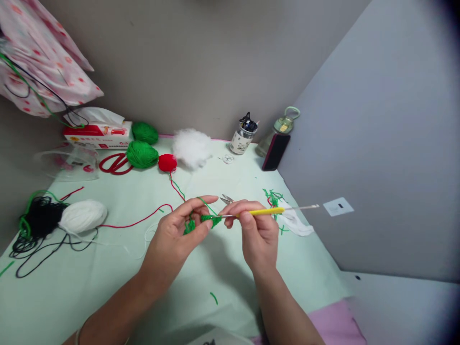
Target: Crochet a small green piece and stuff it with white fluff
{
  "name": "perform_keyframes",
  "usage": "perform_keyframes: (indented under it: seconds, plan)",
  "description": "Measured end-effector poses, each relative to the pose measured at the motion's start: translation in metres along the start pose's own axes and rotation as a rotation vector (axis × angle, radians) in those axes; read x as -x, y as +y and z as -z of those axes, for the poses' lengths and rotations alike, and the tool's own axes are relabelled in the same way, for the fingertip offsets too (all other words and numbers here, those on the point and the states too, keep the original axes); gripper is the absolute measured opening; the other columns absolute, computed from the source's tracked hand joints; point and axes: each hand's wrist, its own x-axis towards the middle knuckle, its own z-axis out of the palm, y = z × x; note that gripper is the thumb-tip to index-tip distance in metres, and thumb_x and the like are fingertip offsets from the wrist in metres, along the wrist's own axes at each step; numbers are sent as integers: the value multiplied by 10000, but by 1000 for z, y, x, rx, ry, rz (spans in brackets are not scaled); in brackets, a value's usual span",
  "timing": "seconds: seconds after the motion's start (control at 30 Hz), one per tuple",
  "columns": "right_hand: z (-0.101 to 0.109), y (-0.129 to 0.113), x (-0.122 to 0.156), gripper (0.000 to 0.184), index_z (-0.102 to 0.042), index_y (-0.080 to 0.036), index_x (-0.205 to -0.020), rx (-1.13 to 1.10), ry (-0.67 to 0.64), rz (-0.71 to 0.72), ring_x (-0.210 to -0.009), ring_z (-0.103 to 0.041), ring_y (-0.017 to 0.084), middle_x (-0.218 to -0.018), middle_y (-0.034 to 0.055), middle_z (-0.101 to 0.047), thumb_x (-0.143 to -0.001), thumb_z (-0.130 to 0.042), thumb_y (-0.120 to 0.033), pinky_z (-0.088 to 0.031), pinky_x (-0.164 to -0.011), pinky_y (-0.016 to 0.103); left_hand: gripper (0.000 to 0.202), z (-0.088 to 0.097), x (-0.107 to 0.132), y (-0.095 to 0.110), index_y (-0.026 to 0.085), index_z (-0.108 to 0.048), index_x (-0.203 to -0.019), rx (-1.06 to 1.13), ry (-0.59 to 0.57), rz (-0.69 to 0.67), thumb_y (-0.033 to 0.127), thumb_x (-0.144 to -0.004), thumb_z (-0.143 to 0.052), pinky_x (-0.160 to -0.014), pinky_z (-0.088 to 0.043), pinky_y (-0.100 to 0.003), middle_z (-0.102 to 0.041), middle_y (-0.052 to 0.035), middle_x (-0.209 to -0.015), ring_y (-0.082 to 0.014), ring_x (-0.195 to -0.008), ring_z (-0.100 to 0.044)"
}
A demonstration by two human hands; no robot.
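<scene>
Between the thumb and fingers of my left hand (183, 230) is a small green crochet piece (212, 220). Green yarn runs up over my left index finger, which is stretched out. My right hand (259, 235) grips a crochet hook (266, 211) by its yellow handle, holding it nearly level. One metal end of the hook meets the green piece; the other end sticks out to the right. Behind my hands, the scissors tips (226, 199) show on the table, their rest hidden.
Green yarn balls (142, 154), a red yarn ball (167, 163), white stuffing (193, 147) and a tissue box (97, 136) line the back. White yarn (83, 215) and tangled black yarn (43, 218) lie left. At right stand a pen jar (241, 141), phone (276, 152) and bottle (283, 125).
</scene>
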Motion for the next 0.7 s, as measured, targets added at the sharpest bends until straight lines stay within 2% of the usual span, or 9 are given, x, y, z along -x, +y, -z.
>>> perform_keyframes:
  seconds: [0.17, 0.2, 0.27, 0.33, 0.4, 0.47, 0.53, 0.63, 0.7]
  plan:
    - [-3, -1, 10, 263, -717, -224, -1159, 586, -119, 454, -919, -697, 207, -1001, 89, -750, -993, -559, -95, -580, -765, 360, 360, -8, 4, 0, 334, -775, -1178, -69, 158, -83, 207, -842, -786, -793, -436, -269, -622, 24, -893, -140, -783, -501]
    - [-4, 0, 13, 286, -717, -216, -1186, 695, -120, 536, -951, -696, 216, -1029, 103, -745, -973, -584, -79, -584, -781, 363, 407, -9, 5, 0, 335, -759, -1220, -1, 148, -64, 228, -830, -807, -780, -438, -265, -622, 27, -882, -137, -777, -503]
    - [-5, 4, 16, 324, -722, -222, -1217, 802, -78, 630, -988, -689, 221, -1082, 116, -734, -948, -628, -69, -587, -794, 356, 497, -10, 4, -1, 325, -719, -1310, 215, 41, 58, 302, -827, -831, -750, -439, -259, -604, 29, -840, -133, -764, -511]
    - [-5, 5, 15, 325, -730, -250, -1212, 705, -33, 570, -977, -691, 211, -1071, 94, -739, -959, -622, -77, -583, -800, 352, 518, -7, 0, 0, 285, -718, -1327, 430, -85, 203, 355, -828, -838, -737, -438, -256, -590, 22, -813, -124, -747, -508]
    - [-4, 5, 11, 281, -750, -275, -1149, 457, 23, 390, -876, -686, 189, -979, 56, -745, -995, -583, -109, -572, -763, 349, 473, -4, -3, 1, 246, -752, -1277, 534, -126, 262, 342, -823, -846, -731, -427, -247, -584, 15, -802, -114, -737, -493]
    - [-3, 3, 5, 240, -770, -278, -1066, 184, 56, 206, -763, -656, 172, -877, 30, -729, -1022, -564, -164, -553, -713, 347, 435, -1, -5, 1, 259, -771, -1243, 527, -89, 221, 302, -818, -854, -743, -418, -238, -594, 12, -829, -112, -762, -496]
    - [-3, 2, 1, 205, -785, -275, -1011, 31, 53, 108, -743, -639, 169, -862, 28, -721, -1023, -588, -219, -530, -678, 338, 408, 0, -5, 0, 297, -779, -1228, 466, -76, 162, 290, -827, -850, -784, -424, -246, -613, 6, -876, -126, -825, -525]
    - [-4, 3, 1, 184, -797, -278, -1023, 63, -8, 68, -876, -673, 195, -941, 46, -747, -1011, -618, -234, -525, -726, 345, 361, -1, -2, -3, 330, -781, -1218, 367, -112, 108, 312, -860, -823, -873, -438, -281, -646, -9, -953, -160, -936, -565]
    - [-4, 3, 3, 196, -797, -284, -1053, 132, -25, 83, -912, -682, 200, -970, 47, -757, -1010, -618, -216, -529, -764, 354, 358, -1, -1, -5, 339, -771, -1234, 315, -98, 92, 326, -878, -808, -873, -440, -290, -647, -9, -966, -162, -938, -565]
